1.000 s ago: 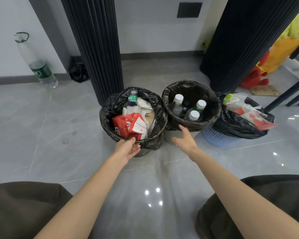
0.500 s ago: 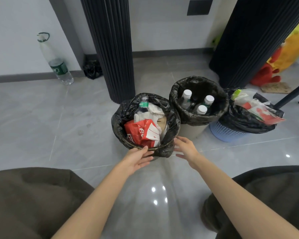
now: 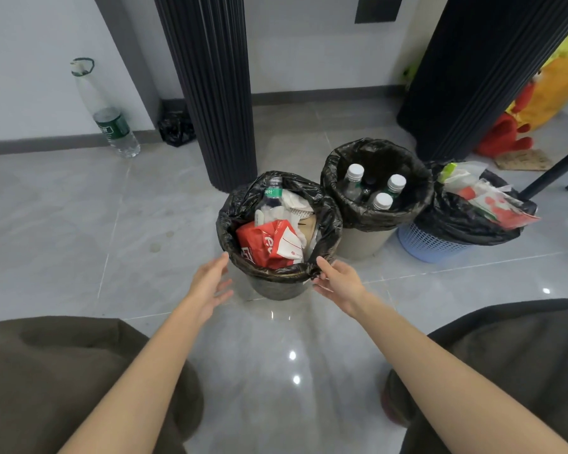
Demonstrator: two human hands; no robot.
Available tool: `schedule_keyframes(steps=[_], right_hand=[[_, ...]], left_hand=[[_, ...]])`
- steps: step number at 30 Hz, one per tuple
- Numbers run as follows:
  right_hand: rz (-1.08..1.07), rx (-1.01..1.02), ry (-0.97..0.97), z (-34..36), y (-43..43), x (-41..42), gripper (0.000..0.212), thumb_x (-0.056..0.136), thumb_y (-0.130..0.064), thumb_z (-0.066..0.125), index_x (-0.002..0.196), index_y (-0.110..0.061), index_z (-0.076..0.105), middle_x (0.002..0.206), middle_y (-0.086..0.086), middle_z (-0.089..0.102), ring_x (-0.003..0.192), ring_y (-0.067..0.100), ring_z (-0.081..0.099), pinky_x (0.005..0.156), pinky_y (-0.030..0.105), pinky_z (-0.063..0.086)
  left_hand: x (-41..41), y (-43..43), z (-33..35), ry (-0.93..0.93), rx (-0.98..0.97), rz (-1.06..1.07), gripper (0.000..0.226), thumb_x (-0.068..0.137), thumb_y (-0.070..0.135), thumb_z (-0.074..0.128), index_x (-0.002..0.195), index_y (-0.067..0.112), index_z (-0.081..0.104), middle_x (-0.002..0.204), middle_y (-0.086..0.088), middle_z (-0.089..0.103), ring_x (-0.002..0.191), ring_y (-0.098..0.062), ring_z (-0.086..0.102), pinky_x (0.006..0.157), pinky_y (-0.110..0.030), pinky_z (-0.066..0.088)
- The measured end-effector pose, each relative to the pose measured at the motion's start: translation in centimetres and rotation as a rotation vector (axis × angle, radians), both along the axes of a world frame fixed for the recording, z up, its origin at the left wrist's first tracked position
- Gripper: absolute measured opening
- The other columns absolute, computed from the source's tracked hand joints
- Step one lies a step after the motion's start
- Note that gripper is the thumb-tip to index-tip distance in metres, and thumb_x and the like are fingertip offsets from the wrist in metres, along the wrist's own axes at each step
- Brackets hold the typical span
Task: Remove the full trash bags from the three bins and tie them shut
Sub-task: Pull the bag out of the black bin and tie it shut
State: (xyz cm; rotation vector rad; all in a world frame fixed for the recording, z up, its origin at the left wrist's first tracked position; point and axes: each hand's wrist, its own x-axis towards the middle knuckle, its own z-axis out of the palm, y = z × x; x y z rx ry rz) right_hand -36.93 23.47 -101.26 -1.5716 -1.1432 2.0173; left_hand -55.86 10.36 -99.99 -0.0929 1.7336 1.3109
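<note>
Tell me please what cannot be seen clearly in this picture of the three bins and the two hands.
All in the head view:
1. Nearest bag: what lies under the red packet, which covers it.
2. Middle bin: bodies of the bottles, lost in the bag's shadow.
3. Blue basket: its bag's mouth, covered by wrappers.
4. Right hand: whether it pinches the bag's fold, too small to tell.
5. Plush toy: cut off by the right edge.
</note>
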Motion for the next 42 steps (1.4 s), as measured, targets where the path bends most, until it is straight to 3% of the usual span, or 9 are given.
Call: schedule_keyframes(steps=[11,15,17,21,26,31,36,39,42], right_hand=[[0.173,0.881,-0.309,2.3,-0.6,2.7,0.026,0.092,-0.017,0.056,0.072,-0.008,0.042,0.068,0.002,0.044,0.064,0.016,0.039,0.06,0.025,0.033],[0.014,0.669,-0.3,1.5,-0.3,4.0,0.021,0.094,-0.022,0.051,0.076,-0.016,0.043,0.085,0.001,0.042,0.088,0.024,0.046,0.085,0.036,0.046],[-0.057,0.401,-0.155,1.7,0.0,4.1,0.024,0.096,-0.023,0.047,0.075,-0.018,0.037,0.088,0.006,0.045,0.083,0.022,0.049,0.086,0.046,0.053],[-0.211,0.004,0.147,2.7,0.8,3.5,0.014,0.096,-0.021,0.052,0.091,-0.014,0.041,0.096,0.013,0.054,0.078,0.021,0.059,0.065,0.033,0.056],[-0.322,-0.106,0.283,4.0,1.2,2.8,0.007,0.089,-0.007,0.061,0.086,-0.002,0.056,0.076,0.012,0.066,0.065,0.019,0.066,0.056,0.027,0.059],[-0.203,0.05,0.155,4.4,1.7,1.8,0.008,0.09,-0.008,0.059,0.082,-0.006,0.061,0.092,0.017,0.063,0.081,0.021,0.06,0.075,0.031,0.056],[-0.123,0.577,-0.219,4.8,3.2,1.4,0.018,0.084,-0.023,0.058,0.085,-0.005,0.061,0.073,0.02,0.052,0.069,0.026,0.051,0.071,0.028,0.041],[-0.089,0.677,-0.304,5.5,4.1,1.0,0.018,0.085,-0.016,0.057,0.099,-0.017,0.068,0.067,0.002,0.052,0.067,0.014,0.048,0.07,0.024,0.041],[-0.011,0.532,-0.307,6.1,6.2,0.1,0.037,0.076,-0.043,0.064,0.102,-0.019,0.07,0.095,0.002,0.071,0.094,0.018,0.064,0.091,0.035,0.05]], left_hand=[[1.4,1.8,0.6,-0.257,0.119,0.054,0.027,0.092,0.039,0.054,0.11,0.02,0.054,0.137,-0.01,0.049,0.11,-0.025,0.051,0.097,-0.046,0.041],[1.7,1.8,-0.1,-0.37,0.119,0.14,0.056,0.093,0.047,0.046,0.142,0.024,0.033,0.15,-0.016,0.028,0.135,-0.037,0.035,0.1,-0.052,0.037],[1.7,1.8,-0.7,-0.437,0.147,0.17,0.053,0.096,0.05,0.038,0.142,0.023,0.032,0.143,-0.016,0.04,0.132,-0.035,0.039,0.104,-0.052,0.034],[1.3,1.9,-0.9,-0.452,0.179,0.226,0.033,0.098,0.041,0.04,0.117,0.016,0.05,0.095,-0.005,0.06,0.097,-0.022,0.058,0.092,-0.047,0.041],[1.0,2.4,-0.1,-0.338,0.165,0.234,0.014,0.093,0.018,0.056,0.08,0.013,0.053,0.083,-0.003,0.059,0.075,-0.015,0.057,0.09,-0.04,0.047],[0.4,3.2,2.1,-0.018,0.206,0.342,0.027,0.094,0.002,0.046,0.071,0.016,0.044,0.074,-0.004,0.052,0.065,-0.012,0.05,0.064,-0.027,0.047],[-0.9,4.7,5.9,0.217,0.263,0.232,0.027,0.087,-0.002,0.045,0.077,0.022,0.05,0.072,-0.001,0.052,0.059,-0.011,0.048,0.06,-0.024,0.048],[-2.0,5.8,6.9,0.28,0.157,0.17,0.015,0.084,0.011,0.056,0.076,0.021,0.05,0.068,0.001,0.047,0.057,-0.011,0.045,0.052,-0.021,0.049],[-3.5,7.4,6.8,0.237,0.039,0.046,0.025,0.082,0.036,0.064,0.08,0.017,0.047,0.075,0.0,0.055,0.071,-0.014,0.055,0.065,-0.026,0.049]])
